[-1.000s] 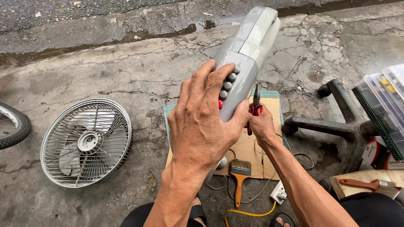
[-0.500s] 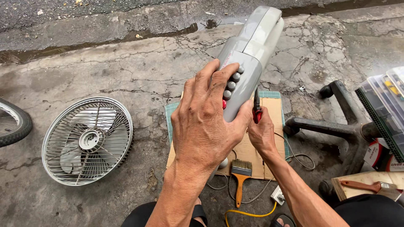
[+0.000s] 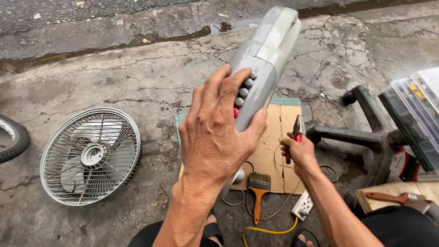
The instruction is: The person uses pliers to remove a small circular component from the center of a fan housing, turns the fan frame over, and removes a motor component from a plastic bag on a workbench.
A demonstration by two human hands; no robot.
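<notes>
Pulled away from the housing now, right hand fisted round pliers beside it; left hand fingers spread, gripping below buttons; inspecting stage, likely re-approach with pliers next.

Flattened cardboard: lying brown on the cracked concrete, under the tools.
Clear plastic cases: sitting stacked at the right edge, holding small coloured parts.
</notes>
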